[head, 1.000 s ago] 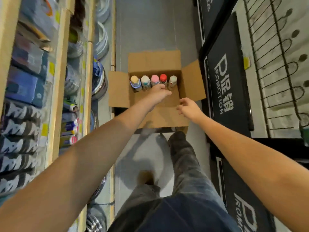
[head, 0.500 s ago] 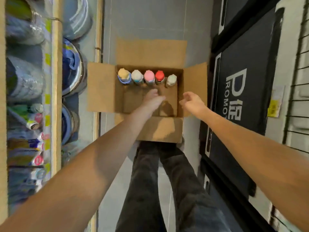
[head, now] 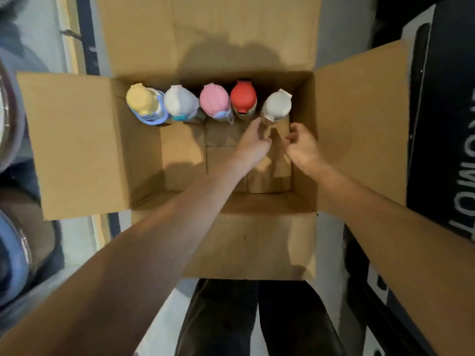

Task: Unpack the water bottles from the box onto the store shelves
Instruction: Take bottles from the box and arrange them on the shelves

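Note:
An open cardboard box (head: 77, 150) stands on the floor with its flaps spread. Several water bottles stand in a row along its far wall: a yellow-capped one (head: 142, 100), a white-capped one (head: 179, 101), a pink-capped one (head: 214, 100), a red-capped one (head: 243, 95) and a grey-white one (head: 277, 105). Both hands are inside the box. My left hand (head: 253, 141) reaches up to the grey-white bottle, fingertips at its lower left. My right hand (head: 302, 145) hovers just below and right of that bottle, fingers loosely curled, holding nothing.
Shelves with round metal pans (head: 10, 242) run along the left. A black promotion stand (head: 452, 129) with white lettering lines the right. My dark trouser legs (head: 257, 319) stand just behind the box on a pale tiled floor.
The view has dropped much closer to the box. Both hands have gone from above the box's near edge down into it, closing in on the grey-white bottle at the right end.

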A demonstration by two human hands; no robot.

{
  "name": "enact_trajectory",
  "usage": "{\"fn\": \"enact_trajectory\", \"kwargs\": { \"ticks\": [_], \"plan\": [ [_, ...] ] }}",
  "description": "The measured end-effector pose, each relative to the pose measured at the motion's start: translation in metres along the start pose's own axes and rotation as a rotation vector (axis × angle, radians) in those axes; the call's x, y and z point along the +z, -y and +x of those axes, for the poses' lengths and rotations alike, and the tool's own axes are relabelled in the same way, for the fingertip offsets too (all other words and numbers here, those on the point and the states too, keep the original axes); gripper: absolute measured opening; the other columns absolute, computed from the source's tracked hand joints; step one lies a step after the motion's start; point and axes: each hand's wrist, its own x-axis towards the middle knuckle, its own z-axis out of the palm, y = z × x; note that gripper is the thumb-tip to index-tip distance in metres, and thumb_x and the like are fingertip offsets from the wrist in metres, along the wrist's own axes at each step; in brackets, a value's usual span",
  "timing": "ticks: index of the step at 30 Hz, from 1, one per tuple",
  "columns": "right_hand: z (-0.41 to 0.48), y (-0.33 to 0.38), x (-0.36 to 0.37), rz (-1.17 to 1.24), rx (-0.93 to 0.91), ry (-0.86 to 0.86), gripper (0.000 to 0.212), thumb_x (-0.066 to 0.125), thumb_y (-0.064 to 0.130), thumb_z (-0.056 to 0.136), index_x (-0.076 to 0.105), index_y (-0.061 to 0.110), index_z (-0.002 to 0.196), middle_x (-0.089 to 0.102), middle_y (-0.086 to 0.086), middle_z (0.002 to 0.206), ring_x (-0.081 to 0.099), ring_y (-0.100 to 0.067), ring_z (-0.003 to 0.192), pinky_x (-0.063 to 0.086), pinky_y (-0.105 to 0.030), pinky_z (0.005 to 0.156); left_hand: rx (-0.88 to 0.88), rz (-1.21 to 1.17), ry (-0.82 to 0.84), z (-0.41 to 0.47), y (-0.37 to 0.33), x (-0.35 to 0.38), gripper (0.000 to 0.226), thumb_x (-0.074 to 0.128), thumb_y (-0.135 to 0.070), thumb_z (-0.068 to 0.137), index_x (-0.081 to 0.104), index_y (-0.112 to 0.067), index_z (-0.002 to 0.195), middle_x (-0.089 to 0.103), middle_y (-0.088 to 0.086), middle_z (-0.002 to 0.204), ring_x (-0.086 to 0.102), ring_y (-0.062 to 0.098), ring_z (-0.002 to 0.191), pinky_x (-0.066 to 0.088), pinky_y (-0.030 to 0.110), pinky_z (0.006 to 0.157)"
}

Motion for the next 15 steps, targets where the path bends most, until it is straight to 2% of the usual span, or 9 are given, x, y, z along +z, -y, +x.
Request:
{"fn": "enact_trajectory", "kwargs": {
  "ticks": [2, 4, 5, 6, 8, 9, 11, 13, 15],
  "plan": [
    [0.039, -0.012, 0.015, 0.056, 0.041, 0.009, 0.051, 0.054, 0.011, 0.094, 0.034, 0.006, 0.141, 0.054, -0.009, 0.120, 0.052, -0.018, 0.106, 0.039, -0.017, 0.078, 0.009, -0.021, 0.021, 0.038, 0.016, 0.010, 0.065, 0.047, 0.004, 0.090, 0.024, -0.011, 0.148, 0.035, 0.007, 0.150, 0.034, 0.020, 0.138, 0.028, 0.032, 0.115],
    [0.073, -0.018, 0.027, 0.192, 0.083, -0.016, 0.061, 0.051, 0.006, 0.096, 0.019, 0.007, 0.148, 0.042, -0.012, 0.142, 0.045, -0.024, 0.127, 0.042, -0.014, 0.079, 0.008, -0.090, 0.012, 0.074, 0.034, 0.019, 0.075, 0.054, -0.003, 0.084, 0.020, -0.013, 0.149, 0.039, 0.007, 0.149, 0.038, 0.021, 0.136, 0.030, 0.041, 0.115],
    [0.086, -0.020, 0.031, 0.260, 0.084, -0.045, 0.069, 0.052, 0.004, 0.095, 0.011, 0.008, 0.150, 0.034, -0.013, 0.148, 0.038, -0.025, 0.134, 0.046, -0.018, 0.083, 0.006, -0.111, 0.003, 0.088, 0.041, 0.022, 0.080, 0.057, -0.008, 0.082, 0.017, -0.016, 0.151, 0.040, 0.006, 0.149, 0.039, 0.021, 0.136, 0.032, 0.043, 0.114],
    [0.094, -0.022, 0.034, 0.301, 0.069, -0.061, 0.081, 0.058, 0.003, 0.091, 0.004, 0.009, 0.151, 0.027, -0.013, 0.153, 0.031, -0.025, 0.139, 0.043, -0.023, 0.096, 0.011, -0.124, -0.003, 0.097, 0.046, 0.024, 0.084, 0.060, -0.011, 0.082, 0.013, -0.017, 0.152, 0.039, 0.005, 0.149, 0.039, 0.020, 0.136, 0.032, 0.043, 0.114],
    [0.116, -0.031, 0.041, 0.261, 0.016, -0.065, 0.103, 0.072, 0.008, 0.081, -0.002, 0.013, 0.152, 0.020, -0.010, 0.158, 0.022, -0.024, 0.145, 0.028, -0.036, 0.115, 0.034, -0.150, 0.000, 0.118, 0.053, 0.027, 0.087, 0.061, -0.010, 0.086, 0.006, -0.018, 0.153, 0.034, 0.004, 0.152, 0.034, 0.018, 0.139, 0.030, 0.039, 0.116],
    [0.122, -0.035, 0.042, 0.248, -0.020, -0.052, 0.106, 0.075, 0.009, 0.078, 0.000, 0.016, 0.153, 0.021, -0.009, 0.158, 0.022, -0.023, 0.145, 0.025, -0.038, 0.117, 0.054, -0.158, 0.006, 0.123, 0.052, 0.028, 0.086, 0.059, -0.007, 0.087, 0.004, -0.017, 0.152, 0.031, 0.005, 0.154, 0.031, 0.018, 0.140, 0.028, 0.038, 0.116],
    [0.135, -0.042, 0.043, 0.266, -0.089, -0.014, 0.101, 0.074, 0.005, 0.077, 0.008, 0.015, 0.153, 0.031, -0.008, 0.153, 0.031, -0.019, 0.141, 0.029, -0.033, 0.115, 0.083, -0.149, 0.016, 0.135, 0.053, 0.029, 0.084, 0.056, -0.002, 0.088, 0.004, -0.015, 0.152, 0.025, 0.006, 0.156, 0.025, 0.018, 0.143, 0.024, 0.036, 0.118],
    [0.140, -0.042, 0.044, 0.253, -0.131, 0.000, 0.090, 0.073, 0.003, 0.078, 0.019, 0.013, 0.150, 0.042, -0.008, 0.146, 0.038, -0.018, 0.135, 0.032, -0.030, 0.113, 0.096, -0.145, 0.019, 0.142, 0.052, 0.029, 0.080, 0.058, -0.003, 0.089, 0.009, -0.013, 0.151, 0.028, 0.008, 0.154, 0.027, 0.018, 0.141, 0.026, 0.028, 0.113],
    [0.140, -0.039, 0.046, 0.297, -0.142, -0.027, 0.084, 0.073, 0.001, 0.077, 0.027, 0.009, 0.147, 0.047, -0.010, 0.141, 0.043, -0.019, 0.132, 0.035, -0.034, 0.112, 0.096, -0.153, 0.016, 0.142, 0.052, 0.028, 0.078, 0.061, -0.003, 0.087, 0.014, -0.012, 0.148, 0.033, 0.009, 0.149, 0.033, 0.020, 0.137, 0.031, 0.025, 0.106]
  ]
}}
